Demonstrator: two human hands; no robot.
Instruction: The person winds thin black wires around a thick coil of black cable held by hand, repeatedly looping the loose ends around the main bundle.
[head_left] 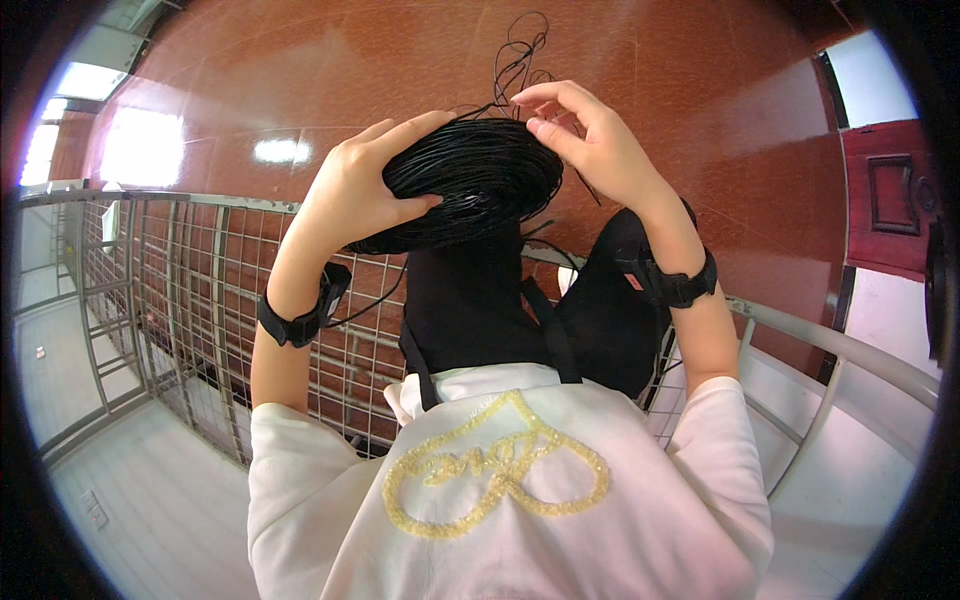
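Observation:
A thick coil of thin black cord (480, 175) lies over my black-clad left thigh. My left hand (375, 165) is closed around its left side, the fingers over the far edge and the thumb on the near face. At the coil's far right edge, my right hand (590, 135) has its fingers curved, with thumb and index tips visibly apart. The index tip is beside a few strands, and the thumb is close to the coil's rim. Loose loops of cord (518, 65) trail beyond the coil over the floor. The undersides of both hands are hidden.
A metal mesh railing (190, 290) runs along the left, and a pale metal rail (850, 350) curves along the right. Glossy reddish-brown floor tiles (700, 90) spread ahead. A dark red door (885, 200) is at the far right. Black straps (690, 285) circle both forearms.

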